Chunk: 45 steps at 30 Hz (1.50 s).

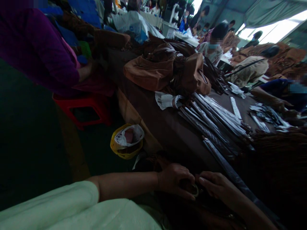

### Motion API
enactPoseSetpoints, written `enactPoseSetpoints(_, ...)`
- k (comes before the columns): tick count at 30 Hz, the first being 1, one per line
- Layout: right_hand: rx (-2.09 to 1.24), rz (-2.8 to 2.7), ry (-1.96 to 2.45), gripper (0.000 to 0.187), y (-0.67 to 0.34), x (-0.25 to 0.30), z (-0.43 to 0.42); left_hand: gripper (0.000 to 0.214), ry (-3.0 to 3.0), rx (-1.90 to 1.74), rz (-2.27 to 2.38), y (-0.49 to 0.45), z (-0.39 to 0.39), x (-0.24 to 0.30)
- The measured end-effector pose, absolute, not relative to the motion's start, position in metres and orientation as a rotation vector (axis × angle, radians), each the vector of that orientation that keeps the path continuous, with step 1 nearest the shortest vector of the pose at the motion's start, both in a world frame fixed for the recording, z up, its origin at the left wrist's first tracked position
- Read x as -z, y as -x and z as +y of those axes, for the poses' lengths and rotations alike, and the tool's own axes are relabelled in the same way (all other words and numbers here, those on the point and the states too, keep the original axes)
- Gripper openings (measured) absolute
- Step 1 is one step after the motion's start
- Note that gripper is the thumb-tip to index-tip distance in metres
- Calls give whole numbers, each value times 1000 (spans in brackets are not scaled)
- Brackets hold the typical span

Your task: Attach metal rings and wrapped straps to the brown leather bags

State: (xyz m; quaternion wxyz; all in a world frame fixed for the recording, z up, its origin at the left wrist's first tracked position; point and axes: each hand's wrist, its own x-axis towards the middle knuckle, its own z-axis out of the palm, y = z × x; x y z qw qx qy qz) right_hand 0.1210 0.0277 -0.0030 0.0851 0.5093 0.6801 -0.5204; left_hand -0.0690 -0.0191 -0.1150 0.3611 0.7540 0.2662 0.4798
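Note:
Low in the picture, my left hand (176, 179) is curled around a pale metal ring (196, 191), whose edge shows between the thumb and fingers. Close beside it, my right hand (214, 184) has its thumb and fingers pressed together at a small dark piece too dim to make out. Dark brown material lies in shadow under both hands. To the right of them, a long strap in clear plastic wrap (225, 163) runs along the table. Further up lies a bundle of wrapped straps (213, 118).
Brown bags (153, 72) are heaped on the dark-covered table (168, 131). At its left side stands a yellow basket with a white plastic liner (127, 142). A person in a purple sleeve (55, 54) sits on a red stool (81, 99). Another person's hand (275, 102) reaches in at right.

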Motion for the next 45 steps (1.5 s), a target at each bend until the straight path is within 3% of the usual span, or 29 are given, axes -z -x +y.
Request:
enactPoseSetpoints(8,1558,2001,-1551,43,-119,5,28,43,-1844,-1214,711,69,-23,113)
enactPoseSetpoints(14,1531,2008,-1573,45,-119,5,28,55,-1822,-1138,912,69,-26,106)
enactPoseSetpoints(23,1544,2011,-1577,43,-125,8,26,50,-2414,-923,908,74,-21,101)
enactPoseSetpoints(33,1384,2047,-1527,43,-122,9,26,43,-2476,-1118,617,79,-21,123)
enactPoseSetpoints(45,1220,2013,-1532,44,-119,19,24,46,-2468,-1177,618,74,-22,128)
